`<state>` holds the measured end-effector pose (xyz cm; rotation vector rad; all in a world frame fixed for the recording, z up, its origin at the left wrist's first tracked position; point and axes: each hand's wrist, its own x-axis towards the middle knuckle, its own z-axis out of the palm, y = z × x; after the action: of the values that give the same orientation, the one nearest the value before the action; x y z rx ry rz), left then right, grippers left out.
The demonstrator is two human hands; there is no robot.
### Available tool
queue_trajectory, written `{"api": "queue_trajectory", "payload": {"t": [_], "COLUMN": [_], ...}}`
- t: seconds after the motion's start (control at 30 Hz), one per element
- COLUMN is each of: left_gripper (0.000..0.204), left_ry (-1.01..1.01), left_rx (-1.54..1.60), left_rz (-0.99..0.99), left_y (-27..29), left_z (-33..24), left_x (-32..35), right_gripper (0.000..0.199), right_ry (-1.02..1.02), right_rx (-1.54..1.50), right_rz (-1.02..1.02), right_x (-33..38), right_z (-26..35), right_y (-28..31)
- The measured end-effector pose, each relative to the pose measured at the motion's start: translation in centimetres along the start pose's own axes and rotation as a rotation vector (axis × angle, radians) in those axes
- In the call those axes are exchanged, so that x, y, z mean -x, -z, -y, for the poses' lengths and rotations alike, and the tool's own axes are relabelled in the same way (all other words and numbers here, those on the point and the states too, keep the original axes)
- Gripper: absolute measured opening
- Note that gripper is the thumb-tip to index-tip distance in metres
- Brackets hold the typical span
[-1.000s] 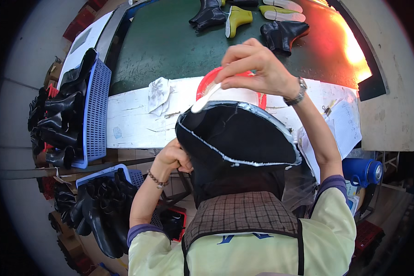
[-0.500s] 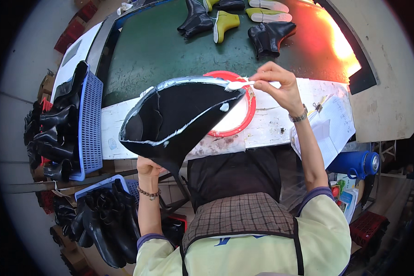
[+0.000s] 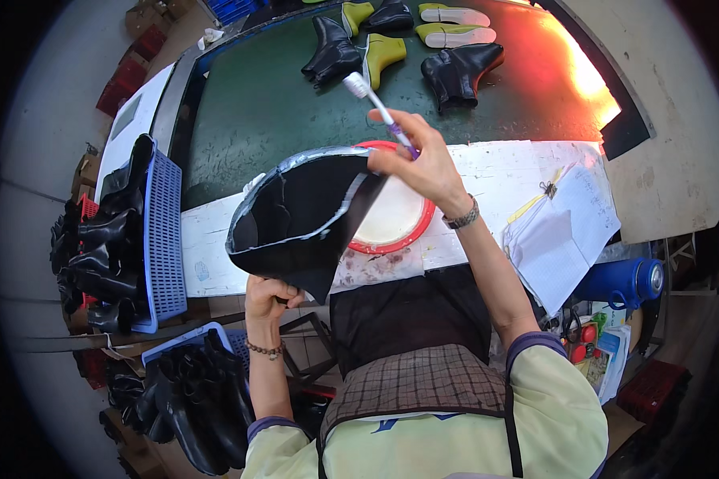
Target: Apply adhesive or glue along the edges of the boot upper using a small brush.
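Note:
My left hand [image 3: 270,299] is closed on the lower part of a black boot upper [image 3: 291,261]. The upper is held up with its wide opening facing me, and a whitish paste coats the edge. A white and purple toothbrush [image 3: 385,116] is gripped in my right hand [image 3: 425,166], its bristle head pointing up and to the left. The fingertips of that hand are at the right corner of the upper; whether they pinch it I cannot tell. Behind the upper sits a red-rimmed bowl [image 3: 422,230] of off-white paste [image 3: 391,217], partly hidden.
Several black and yellow-green boots [image 3: 383,54] stand or lie on the green table [image 3: 256,96]. Blue baskets [image 3: 166,231] of black boots are at my left. Clipped papers [image 3: 563,227] lie on the white board at right, beside a blue flask [image 3: 619,283].
The toothbrush has left the upper's edge and swung upward in my right hand. That hand has moved left to the upper's corner. The upper has shifted slightly lower.

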<state>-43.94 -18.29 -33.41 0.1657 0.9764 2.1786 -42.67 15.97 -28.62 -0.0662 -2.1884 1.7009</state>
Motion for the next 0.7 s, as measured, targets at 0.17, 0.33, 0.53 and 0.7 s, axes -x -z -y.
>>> {"api": "queue_trajectory", "payload": {"t": [0.17,0.33,0.53,0.7], "left_gripper": [0.07,0.059,0.035,0.056], "left_ry": [-0.121,0.04,0.16,-0.236], "left_rx": [-0.183,0.075,0.059,-1.178], "left_rz": [-0.166,-0.077,-0.416,-0.443], "left_y": [-0.7,2.0,5.2,5.8], "left_z": [-3.0,-6.0,-1.3,-0.1], "left_x": [-4.2,-15.1,-26.4,-27.7], "right_gripper": [0.057,0.064,0.075,0.095], "right_ry": [-0.013,-0.308,-0.296,-0.307], "right_rx": [0.121,0.769,0.767,0.897], "right_rz": [-0.39,-0.534,-0.521,-0.184], "right_x": [-1.4,2.9,4.8,4.6], "right_z": [-8.0,-13.7,-15.0,-13.6], "right_y": [3.6,8.3,7.1,9.5]}}
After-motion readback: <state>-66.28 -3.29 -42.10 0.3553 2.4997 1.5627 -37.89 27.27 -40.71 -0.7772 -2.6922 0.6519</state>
